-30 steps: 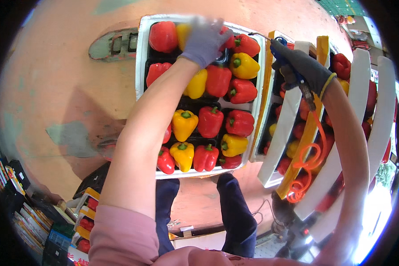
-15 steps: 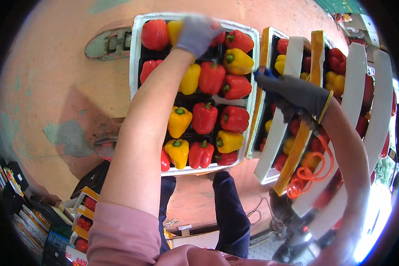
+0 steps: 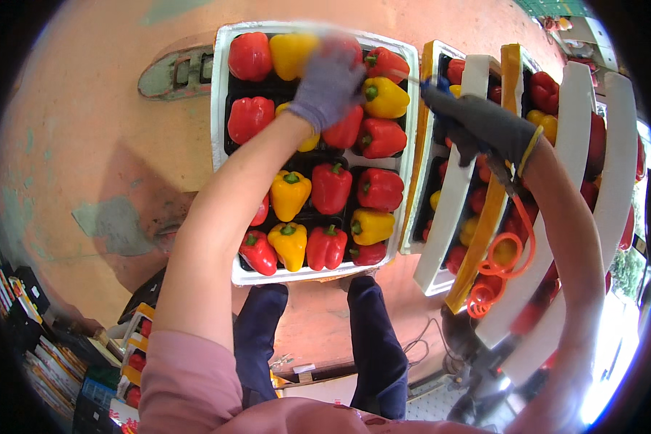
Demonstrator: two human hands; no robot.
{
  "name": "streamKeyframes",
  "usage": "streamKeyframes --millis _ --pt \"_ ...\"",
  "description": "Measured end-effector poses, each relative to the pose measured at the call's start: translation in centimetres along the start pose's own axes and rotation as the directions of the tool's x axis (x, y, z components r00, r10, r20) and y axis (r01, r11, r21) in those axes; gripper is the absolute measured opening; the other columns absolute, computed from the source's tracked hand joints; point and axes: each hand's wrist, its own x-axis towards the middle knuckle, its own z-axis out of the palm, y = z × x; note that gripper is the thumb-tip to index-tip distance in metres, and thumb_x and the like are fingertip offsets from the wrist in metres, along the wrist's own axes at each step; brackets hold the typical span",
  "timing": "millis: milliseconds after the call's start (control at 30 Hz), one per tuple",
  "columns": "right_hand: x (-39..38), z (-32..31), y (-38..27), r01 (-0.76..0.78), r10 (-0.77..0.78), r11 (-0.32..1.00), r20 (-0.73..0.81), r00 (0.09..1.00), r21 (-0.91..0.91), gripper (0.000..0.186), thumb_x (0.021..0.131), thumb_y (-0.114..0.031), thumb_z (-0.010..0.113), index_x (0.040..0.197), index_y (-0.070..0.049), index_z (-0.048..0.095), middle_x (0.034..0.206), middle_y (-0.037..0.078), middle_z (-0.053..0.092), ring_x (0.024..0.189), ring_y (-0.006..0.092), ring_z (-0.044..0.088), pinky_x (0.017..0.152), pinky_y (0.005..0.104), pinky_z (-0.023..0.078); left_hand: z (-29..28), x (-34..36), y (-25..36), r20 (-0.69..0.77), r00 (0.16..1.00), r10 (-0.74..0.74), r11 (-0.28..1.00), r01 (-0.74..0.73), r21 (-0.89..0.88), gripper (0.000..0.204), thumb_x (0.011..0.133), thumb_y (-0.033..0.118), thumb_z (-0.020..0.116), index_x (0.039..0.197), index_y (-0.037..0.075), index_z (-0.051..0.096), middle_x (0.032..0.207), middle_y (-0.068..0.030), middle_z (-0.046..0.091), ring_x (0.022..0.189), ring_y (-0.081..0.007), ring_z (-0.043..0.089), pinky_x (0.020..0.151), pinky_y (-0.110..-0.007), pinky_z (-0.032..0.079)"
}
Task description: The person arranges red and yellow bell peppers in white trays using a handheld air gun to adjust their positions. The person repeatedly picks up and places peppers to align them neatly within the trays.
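Left hand (image 3: 329, 87): over foam crate's (image 3: 220, 123) glossy bell peppers (image 3: 343, 134); grip was unclear
Right hand (image 3: 488, 129): clasped air gun (image 3: 428, 90) right of crate

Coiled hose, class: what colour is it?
The coiled hose is orange, shown in the head view.

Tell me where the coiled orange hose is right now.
In the head view, the coiled orange hose is right of centre, lower in the picture than the person's right hand, seen against the white foam boxes.

patchy orange floor (image 3: 65, 137), probable daylight (image 3: 615, 343)
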Motion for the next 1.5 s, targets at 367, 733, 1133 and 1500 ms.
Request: streamKeyframes --millis 367,733,1133,1500 --pt "6.7 -1.6 2.4 0.13 -0.062 0.945 -0.226 0.972 0.301 0.064 0.091 -0.068 0.056 0.091 -0.004 0.06 0.065 -0.001 0.054 0.052 0.009 0.054 0.058 0.0288 0.056 -0.4 -4.1 2.9 0.425 0.902 0.071 0.981 0.015 -0.194 0.052 0.073 0.039 0.077 0.118 0.016 0.063 0.115 -0.0116 0.061 0.116 -0.0307 0.056 0.109 -0.052 0.033" --pt "0.3 5.7 14.0 -0.171 0.056 0.161 0.164 0.985 0.972 0.047 0.097 -0.052 0.06 0.094 -0.005 0.056 0.055 -0.009 0.039 0.042 0.0034 0.038 0.048 0.0239 0.044 -0.3 -3.9 3.5 0.416 0.909 0.001 0.985 0.071 -0.158 0.056 0.071 0.039 0.079 0.12 0.015 0.062 0.122 -0.0124 0.059 0.116 -0.0301 0.054 0.108 -0.054 0.032" --pt "5.3 7.7 14.2 0.0 -0.119 -0.133 -0.016 0.993 0.991 0.045 0.096 -0.048 0.063 0.099 -0.004 0.054 0.058 -0.01 0.035 0.045 0.0043 0.034 0.055 0.0229 0.04 3.1 0.9 12.7 0.531 0.844 0.082 0.992 -0.12 0.038 0.078 0.072 0.066 0.07 0.128 0.013 0.062 0.151 -0.0171 0.038 0.144 -0.0388 0.029 0.113 -0.069 0.014" --pt "4.1 10.4 17.8 0.092 -0.001 -0.086 -0.092 0.996 0.992 0.058 0.092 -0.062 0.06 0.101 -0.005 0.056 0.057 -0.008 0.038 0.044 0.005 0.038 0.045 0.0241 0.039 3.1 0.9 10.5 0.549 0.829 0.105 0.991 -0.131 0.008 0.07 0.073 0.066 0.067 0.124 0.017 0.067 0.154 -0.0171 0.039 0.146 -0.0376 0.027 0.109 -0.064 0.024"
